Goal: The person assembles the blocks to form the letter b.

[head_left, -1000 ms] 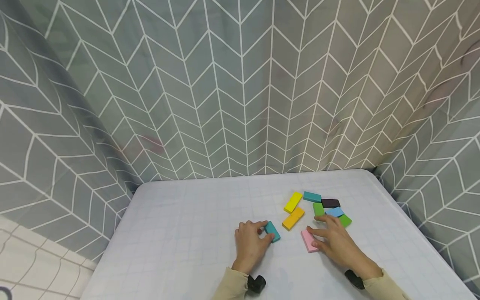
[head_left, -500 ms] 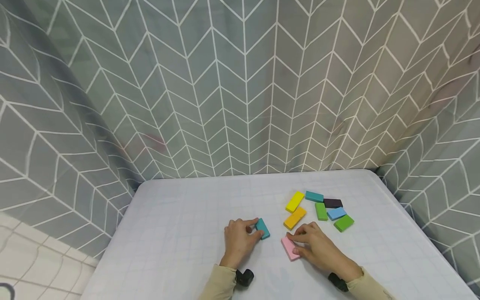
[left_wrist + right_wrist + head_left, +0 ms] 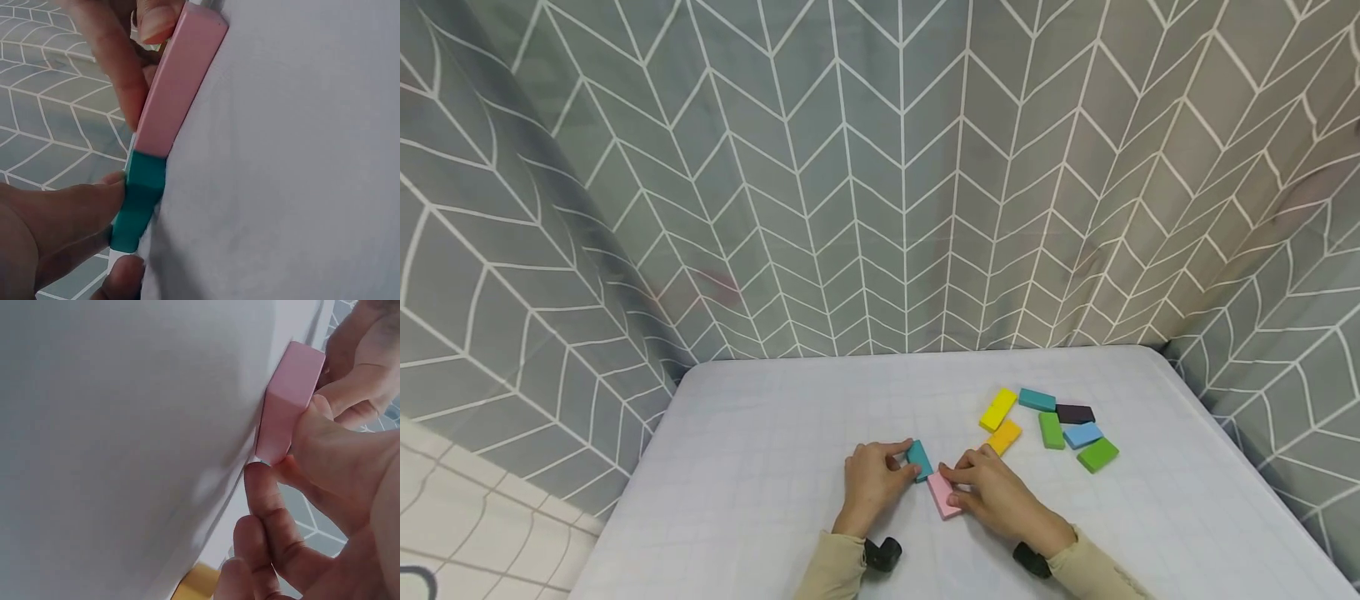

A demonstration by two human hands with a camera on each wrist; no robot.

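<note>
A teal block [image 3: 919,461] lies flat on the table, pinched between the thumb and fingers of my left hand [image 3: 872,482]. My right hand [image 3: 996,498] grips a pink block [image 3: 942,497] at its right side. In the head view the pink block's far end meets the teal block's near end. The left wrist view has the pink block [image 3: 181,81] end to end with the teal block [image 3: 139,197], my left thumb on the teal one. In the right wrist view my thumb presses the pink block [image 3: 286,403]; the teal block is hidden there.
Behind my right hand lie a yellow block [image 3: 998,409] and an orange block [image 3: 1004,437], partly covered. Further right are another teal block [image 3: 1037,400], a black block [image 3: 1076,414], a light blue block [image 3: 1082,435] and two green blocks [image 3: 1051,431]. Patterned curtains surround the white table [image 3: 760,450].
My right hand has slid the pink block left until it meets the teal block. My left hand moved the teal block left, then held it about there.
</note>
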